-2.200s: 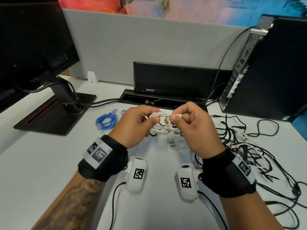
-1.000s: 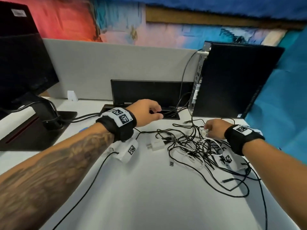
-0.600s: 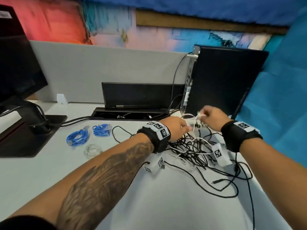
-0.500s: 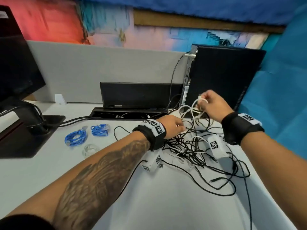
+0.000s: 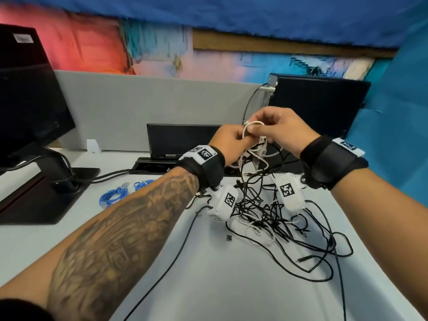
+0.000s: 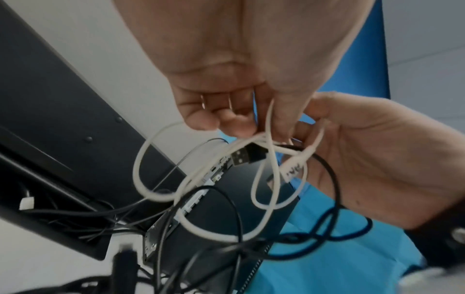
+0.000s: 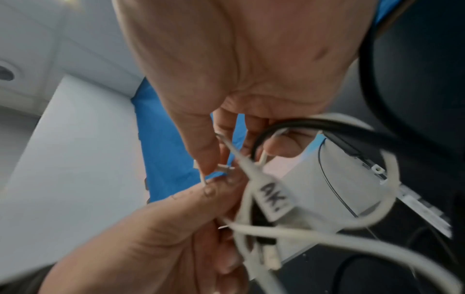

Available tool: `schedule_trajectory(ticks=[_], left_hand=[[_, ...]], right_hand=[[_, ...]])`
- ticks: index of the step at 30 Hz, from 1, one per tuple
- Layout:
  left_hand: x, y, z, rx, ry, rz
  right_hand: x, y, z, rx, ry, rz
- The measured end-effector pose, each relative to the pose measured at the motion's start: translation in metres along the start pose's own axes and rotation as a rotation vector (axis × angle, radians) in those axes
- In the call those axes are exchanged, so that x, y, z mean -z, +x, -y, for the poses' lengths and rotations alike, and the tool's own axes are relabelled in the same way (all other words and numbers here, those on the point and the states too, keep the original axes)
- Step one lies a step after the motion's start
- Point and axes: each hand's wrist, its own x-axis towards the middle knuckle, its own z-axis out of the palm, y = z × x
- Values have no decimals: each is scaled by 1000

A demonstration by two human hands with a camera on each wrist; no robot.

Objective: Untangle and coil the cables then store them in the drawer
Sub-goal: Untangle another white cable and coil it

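Each wrist wears a wide black strap (image 5: pixel 328 162) topped by a white tag printed with a black square code. Under each strap hangs a white camera pod (image 5: pixel 288 191) (also code-marked), trailing a thin black lead. The left forearm (image 5: pixel 120 239) carries a large dark tattoo.
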Motion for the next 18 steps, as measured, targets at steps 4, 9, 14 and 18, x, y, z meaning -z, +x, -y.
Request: schedule_trajectory(ticks=[4,9,14,18], left_hand=[[17,-2,2,104,-59,-3],[21,-9,2,131,-134,182],[16,-12,-1,84,-125,78],[39,-6,8,145,-275,-95]], right_hand=[[0,-3,4,-19,-123,95],[-8,-3,5,2,59,4],[-19,0,9,20,74,-50],[-9,-5,-14,-51,-82,-18]])
